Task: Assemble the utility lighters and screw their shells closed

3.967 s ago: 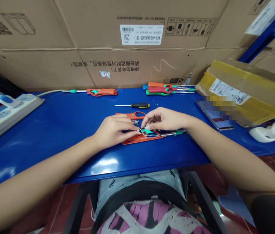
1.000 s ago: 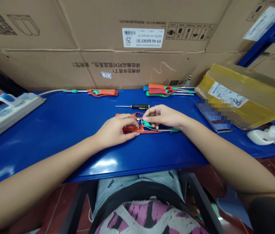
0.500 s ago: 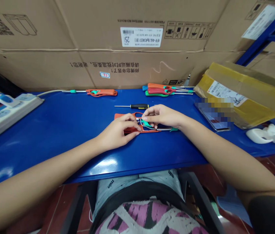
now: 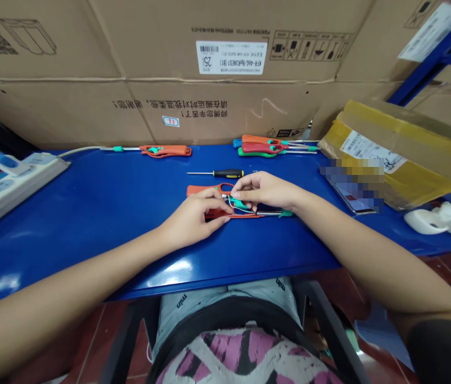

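Note:
On the blue table lies an opened long-neck lighter: one orange casing half (image 4: pixel 194 190) is at the back, and another orange casing piece (image 4: pixel 245 215) with a metal tube (image 4: pixel 270 213) is in front. My left hand (image 4: pixel 193 218) presses on the front piece, thumb along its near edge and fingers curled over it. Between the fingertips of my right hand (image 4: pixel 263 190) is a green trigger (image 4: pixel 239 204), with a thin white wire (image 4: pixel 232 205) looping beside it. Fingers partly hide the lighter's inner parts.
Behind my hands lies a black-and-yellow screwdriver (image 4: pixel 228 174). Further back are an orange lighter (image 4: pixel 169 151) and a pile of coloured lighters (image 4: pixel 263 145). A power strip (image 4: pixel 9 181) sits left; a phone (image 4: pixel 349 192), cardboard box (image 4: pixel 393 154) and white tape roll (image 4: pixel 423 222) are right.
Both hands stay almost in place over the opened lighter, with only slight finger movement. The view has shifted very slightly.

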`<state>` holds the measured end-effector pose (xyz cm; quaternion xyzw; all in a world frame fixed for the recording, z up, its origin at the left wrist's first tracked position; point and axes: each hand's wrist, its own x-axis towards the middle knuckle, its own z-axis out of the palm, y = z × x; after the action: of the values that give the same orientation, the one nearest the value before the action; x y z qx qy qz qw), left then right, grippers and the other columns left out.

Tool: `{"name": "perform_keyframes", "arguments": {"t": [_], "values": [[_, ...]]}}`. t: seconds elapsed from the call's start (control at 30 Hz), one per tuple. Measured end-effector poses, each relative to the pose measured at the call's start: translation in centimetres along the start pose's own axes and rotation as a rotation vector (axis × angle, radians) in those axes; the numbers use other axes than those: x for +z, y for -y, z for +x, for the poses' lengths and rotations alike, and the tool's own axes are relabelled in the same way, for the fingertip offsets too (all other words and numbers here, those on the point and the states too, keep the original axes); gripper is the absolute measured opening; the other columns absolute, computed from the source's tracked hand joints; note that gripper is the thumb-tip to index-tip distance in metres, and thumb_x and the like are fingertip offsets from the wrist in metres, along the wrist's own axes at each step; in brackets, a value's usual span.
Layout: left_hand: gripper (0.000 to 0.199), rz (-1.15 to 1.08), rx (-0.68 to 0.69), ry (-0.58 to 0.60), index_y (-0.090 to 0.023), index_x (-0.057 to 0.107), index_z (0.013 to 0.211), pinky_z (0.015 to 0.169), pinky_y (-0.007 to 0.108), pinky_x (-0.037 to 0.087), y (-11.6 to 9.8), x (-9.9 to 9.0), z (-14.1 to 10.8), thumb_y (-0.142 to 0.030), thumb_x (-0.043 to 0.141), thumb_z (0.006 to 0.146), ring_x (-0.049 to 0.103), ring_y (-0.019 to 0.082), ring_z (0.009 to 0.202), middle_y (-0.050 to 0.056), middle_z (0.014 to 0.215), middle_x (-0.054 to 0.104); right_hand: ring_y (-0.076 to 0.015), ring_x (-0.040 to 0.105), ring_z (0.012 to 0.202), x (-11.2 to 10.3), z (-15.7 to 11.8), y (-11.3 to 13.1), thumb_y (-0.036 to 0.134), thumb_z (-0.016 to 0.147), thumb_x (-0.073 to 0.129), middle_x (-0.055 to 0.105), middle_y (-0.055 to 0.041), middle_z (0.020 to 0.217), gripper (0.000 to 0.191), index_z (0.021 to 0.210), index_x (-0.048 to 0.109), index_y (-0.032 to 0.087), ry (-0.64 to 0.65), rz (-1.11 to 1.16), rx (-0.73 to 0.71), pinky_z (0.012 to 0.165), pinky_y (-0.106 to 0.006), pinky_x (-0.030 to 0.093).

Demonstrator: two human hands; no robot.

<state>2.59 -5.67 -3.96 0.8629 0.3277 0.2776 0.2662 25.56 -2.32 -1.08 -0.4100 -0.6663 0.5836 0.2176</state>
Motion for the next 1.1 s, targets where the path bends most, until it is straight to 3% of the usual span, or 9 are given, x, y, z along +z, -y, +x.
{"name": "perform_keyframes", "arguments": {"t": [0.33, 0.63, 0.83, 1.1], "values": [[0.014, -0.039, -0.023, -0.015, -0.02, 0.079, 0.097, 0.081, 0.029, 0.057, -0.3, 0.2, -0.1, -0.024, 0.068, 0.09, 0.067, 0.015, 0.086, 0.005, 0.095, 0.065, -0.0067, 0.055, 0.055, -0.1, 0.1, -0.2, 0.036, 0.08, 0.078, 0.061, 0.0047, 0.061, 0.027, 0.093, 0.072, 0.012, 0.016, -0.009, 0.003, 0.051, -0.018, 0.05], [0.018, 0.143, 0.135, 0.001, -0.022, 0.08, 0.103, 0.083, 0.032, 0.055, 0.2, -0.3, -0.2, -0.023, 0.065, 0.093, 0.069, 0.018, 0.091, 0.005, 0.098, 0.07, -0.0067, 0.054, 0.05, 0.5, -0.2, 0.5, 0.023, 0.083, 0.074, 0.059, 0.0051, 0.057, 0.012, 0.087, 0.071, 0.012, -0.03, -0.072, 0.04, 0.045, -0.017, 0.05], [0.009, 0.123, 0.087, -0.076, -0.019, 0.074, 0.088, 0.087, 0.032, 0.052, 0.2, -1.0, 0.0, -0.027, 0.07, 0.088, 0.067, 0.017, 0.089, 0.003, 0.092, 0.072, -0.006, 0.052, 0.042, 0.4, -0.5, 0.7, 0.019, 0.086, 0.071, 0.057, 0.0064, 0.051, 0.007, 0.083, 0.068, 0.013, 0.006, -0.068, 0.098, 0.041, -0.018, 0.05], [0.038, 0.248, 0.018, 0.014, -0.02, 0.061, 0.106, 0.087, 0.037, 0.048, 0.3, -1.1, 0.3, -0.044, 0.077, 0.081, 0.064, 0.023, 0.096, 0.004, 0.106, 0.071, -0.0054, 0.053, 0.041, 0.7, -0.5, 1.0, 0.014, 0.089, 0.067, 0.056, 0.0067, 0.05, 0.008, 0.081, 0.068, 0.012, -0.007, -0.098, 0.151, 0.041, -0.017, 0.051]]}}
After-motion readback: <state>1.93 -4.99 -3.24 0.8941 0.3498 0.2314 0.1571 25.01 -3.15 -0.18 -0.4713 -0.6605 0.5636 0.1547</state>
